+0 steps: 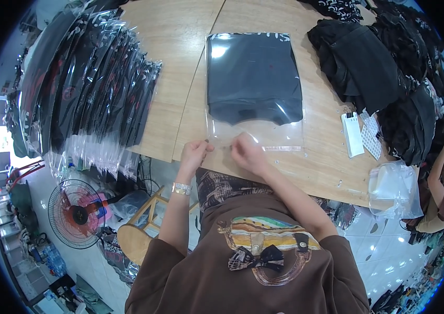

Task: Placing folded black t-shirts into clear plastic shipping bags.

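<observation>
A folded black garment [250, 76] lies flat on the table inside a clear plastic bag [279, 137]. White print shows at the garment's far edge. The bag's flap points toward me, with a thin strip running along it. At the flap's near left corner my left hand [195, 155] is closed, its fingertips pinching the film. My right hand [248, 153] is pinched on the same flap edge, a little to the right. What exactly lies between the right fingertips is too small to make out.
A thick row of bagged black garments [91, 83] stands at the left. Loose black garments [360, 63] are heaped at the right, near white tag sheets [353, 135] and a pack of clear bags [392, 183]. Below stand a fan [78, 213] and a wooden stool [134, 242]. Another person's arm [436, 167] shows far right.
</observation>
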Motion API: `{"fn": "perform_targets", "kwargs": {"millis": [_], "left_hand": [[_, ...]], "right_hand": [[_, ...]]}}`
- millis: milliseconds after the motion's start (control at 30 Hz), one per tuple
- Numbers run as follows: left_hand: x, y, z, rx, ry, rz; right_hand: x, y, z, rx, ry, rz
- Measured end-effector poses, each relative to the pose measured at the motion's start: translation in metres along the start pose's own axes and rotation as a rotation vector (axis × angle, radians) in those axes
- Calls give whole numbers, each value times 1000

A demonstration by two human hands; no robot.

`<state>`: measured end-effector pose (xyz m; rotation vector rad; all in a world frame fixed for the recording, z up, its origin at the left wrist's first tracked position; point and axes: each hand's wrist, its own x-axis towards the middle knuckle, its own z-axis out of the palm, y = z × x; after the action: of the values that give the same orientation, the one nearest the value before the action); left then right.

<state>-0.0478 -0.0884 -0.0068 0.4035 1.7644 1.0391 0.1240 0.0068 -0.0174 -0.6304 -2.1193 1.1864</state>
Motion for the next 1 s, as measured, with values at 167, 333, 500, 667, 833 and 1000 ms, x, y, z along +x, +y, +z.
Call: {"fn": "perform_targets", "kwargs": {"millis": [167, 333, 500, 667, 833, 1000], "left_hand": [[-5, 3, -1, -9, -8, 11], [-5, -1, -13, 76, -19, 67], [1, 4, -36, 441, 124, 206], [6, 25, -28, 926, 303, 924], [26, 36, -26, 1143, 48, 1333], [29, 55, -23, 1200, -116, 1510]], "right_hand": [[-19, 31, -113, 47, 649, 249], [-138, 33, -344, -1222, 1003, 414], [-196, -54, -430, -338, 1969, -150], [-149, -39, -339, -874, 828, 663], [-73, 29, -225, -1076, 51, 83], [-33, 48, -188, -849, -181, -223]]}}
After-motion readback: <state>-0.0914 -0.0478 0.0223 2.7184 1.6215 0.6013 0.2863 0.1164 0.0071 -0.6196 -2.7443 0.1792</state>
